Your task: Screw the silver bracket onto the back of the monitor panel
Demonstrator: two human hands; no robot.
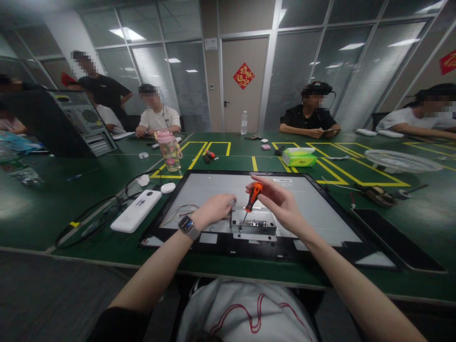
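A large flat display panel (pixel 210 185) with a black frame lies in front of me, its pale grey back face up. Near its front edge sits a metal bracket (pixel 270 230) with a hinge-like part in it. My right hand (pixel 280 204) holds an orange and black screwdriver (pixel 254 197) between thumb and fingers. The shaft slants down, its tip at the left part of the bracket. My left hand (pixel 217 209), wearing a watch, has its fingers curled at the bracket's left side; what they grip is hidden. Thin wires (pixel 181 209) run left of this hand.
To the left lie a white power bank (pixel 136 211), a white case (pixel 167 188) and black cables (pixel 103 216). Beyond the panel stand a pink-lidded bottle (pixel 169 152) and a green tissue pack (pixel 299 156). At right lies a dark flat panel (pixel 395 237). Several people sit across the table.
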